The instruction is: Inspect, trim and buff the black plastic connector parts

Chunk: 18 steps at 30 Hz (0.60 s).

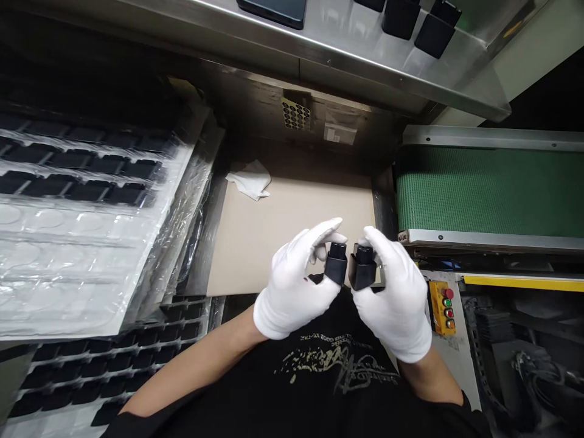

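Note:
My left hand (301, 277), in a white glove, pinches a small black square bottle (336, 269) with a narrower top. Its thumb lies low on the bottle and the fingers are behind and above it. My right hand (395, 292), gloved the same way, grips a second black bottle (362, 272) of the same shape between thumb and fingers. Both bottles stand nearly upright, side by side with a narrow gap between them. They are held in front of my chest, above the near edge of a beige board (292, 225).
A crumpled white cloth (252, 180) lies on the board. Stacked clear plastic trays (82, 255) with black pieces stand left. At right are a green conveyor belt (493, 194) and a yellow button box (442, 308). A metal shelf (347, 55) overhead bears several black bottles (435, 33).

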Each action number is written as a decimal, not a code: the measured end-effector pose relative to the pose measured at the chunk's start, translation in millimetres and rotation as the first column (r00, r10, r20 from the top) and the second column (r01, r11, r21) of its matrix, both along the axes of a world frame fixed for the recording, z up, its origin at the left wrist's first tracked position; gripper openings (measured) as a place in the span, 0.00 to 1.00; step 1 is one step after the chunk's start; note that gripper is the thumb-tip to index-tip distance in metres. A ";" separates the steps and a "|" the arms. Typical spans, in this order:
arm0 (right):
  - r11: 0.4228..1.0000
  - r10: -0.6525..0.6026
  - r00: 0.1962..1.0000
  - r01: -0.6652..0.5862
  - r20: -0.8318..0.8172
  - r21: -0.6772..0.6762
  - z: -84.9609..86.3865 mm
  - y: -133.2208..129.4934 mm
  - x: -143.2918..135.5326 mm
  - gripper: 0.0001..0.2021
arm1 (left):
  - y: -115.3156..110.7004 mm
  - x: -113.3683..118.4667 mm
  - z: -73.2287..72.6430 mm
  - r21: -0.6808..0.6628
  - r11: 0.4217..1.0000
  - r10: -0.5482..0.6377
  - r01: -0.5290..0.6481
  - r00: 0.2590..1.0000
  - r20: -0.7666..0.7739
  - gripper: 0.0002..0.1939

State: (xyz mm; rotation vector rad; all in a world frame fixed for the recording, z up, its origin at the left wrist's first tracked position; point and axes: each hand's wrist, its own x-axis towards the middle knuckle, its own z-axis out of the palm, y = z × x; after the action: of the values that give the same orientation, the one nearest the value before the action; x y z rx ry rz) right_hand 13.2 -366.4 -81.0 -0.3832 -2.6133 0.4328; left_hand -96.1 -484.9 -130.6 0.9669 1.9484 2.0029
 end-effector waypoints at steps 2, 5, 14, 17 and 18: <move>0.999 0.008 0.999 -0.010 0.040 0.035 0.6 -2.1 -4.9 0.33 | 0.8 0.3 1.7 -0.047 0.999 0.010 -0.015 0.995 -0.096 0.37; 1.000 0.022 0.997 -0.023 0.076 0.006 -1.4 -2.5 -8.8 0.31 | 0.2 -2.1 1.7 -0.084 0.996 -0.001 -0.009 0.994 -0.114 0.39; 0.997 0.046 0.993 -0.040 0.112 -0.059 -3.6 1.5 -10.7 0.28 | -0.2 -6.5 -2.1 -0.161 0.987 -0.015 -0.024 0.971 -0.237 0.37; 0.997 0.054 0.992 -0.047 0.113 -0.062 -4.0 3.1 -11.1 0.29 | 0.5 -7.2 0.0 -0.164 0.986 -0.009 -0.038 0.962 -0.274 0.39; 0.997 0.059 0.992 -0.052 0.110 -0.061 -4.2 3.6 -11.1 0.30 | 0.6 -7.4 0.6 -0.166 0.985 -0.004 -0.046 0.959 -0.285 0.39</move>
State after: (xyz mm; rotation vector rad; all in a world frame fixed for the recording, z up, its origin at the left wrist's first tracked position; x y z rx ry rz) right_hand 2.0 -362.8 -85.1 -0.3639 -2.7309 0.5203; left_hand -103.5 -484.4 -130.0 1.2517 2.2415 1.7487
